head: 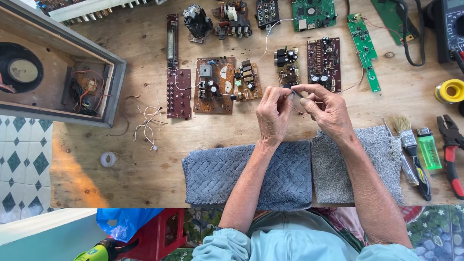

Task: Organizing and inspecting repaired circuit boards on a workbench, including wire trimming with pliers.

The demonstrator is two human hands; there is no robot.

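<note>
My arms cross the grey towel (251, 171). Just past it, my left hand (273, 115) and right hand (323, 108) meet at twelve o'clock, both pinching a small thin part (296, 93) between fingertips above the surface (145, 159). It looks light and delicate, best held by its ends. Circuit boards (227, 84) lie beyond.

A dark multimeter (452, 29) lies at the tabletop's (145, 159) top right corner, its small pale grey rectangular screen (456, 4) cut off by the upper edge of the view. No packages, labels or signs are visible.
</note>
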